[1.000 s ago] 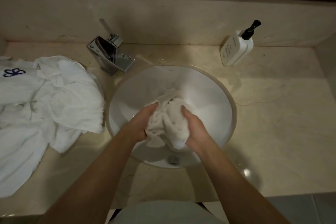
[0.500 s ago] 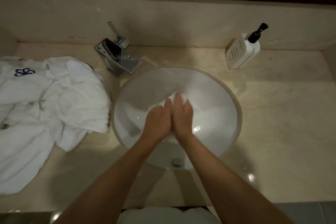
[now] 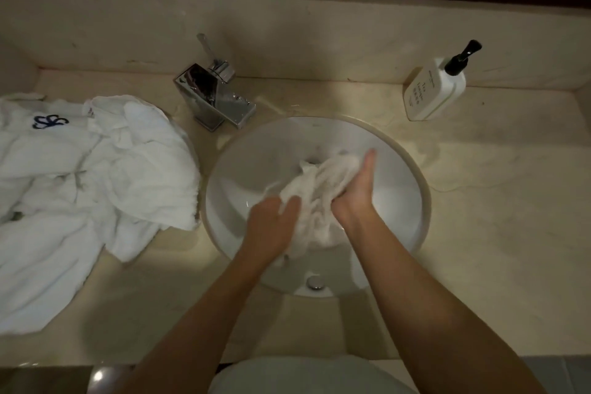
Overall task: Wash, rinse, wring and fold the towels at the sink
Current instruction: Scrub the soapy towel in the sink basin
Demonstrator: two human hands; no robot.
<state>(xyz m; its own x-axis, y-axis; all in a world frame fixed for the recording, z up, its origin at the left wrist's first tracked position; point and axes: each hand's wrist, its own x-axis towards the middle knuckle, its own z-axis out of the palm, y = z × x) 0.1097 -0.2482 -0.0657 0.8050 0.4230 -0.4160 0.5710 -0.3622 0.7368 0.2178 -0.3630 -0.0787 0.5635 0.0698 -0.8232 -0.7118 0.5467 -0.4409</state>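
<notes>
Nearest the viewer, the left hand (image 3: 271, 227) and right hand (image 3: 355, 189) were both clamped on a bunched wet towel (image 3: 311, 195) held between them at the centre of the sink (image 3: 412, 169), the right fingers reaching toward 12 o'clock. Judging from that, hard rubbing could have flung water over the rim onto the desk (image 3: 479, 217), or let a loose end slump over the drain (image 3: 315, 283) at 6 o'clock. Farther off, splashes might have soaked the towel pile (image 3: 96, 185) at 9 o'clock beside the faucet (image 3: 214, 99), or a swinging elbow tipped the soap bottle (image 3: 431, 89) at 2 o'clock.

Hands (image 3: 315, 201) apart, towel (image 3: 315, 198) re-exposed
</notes>
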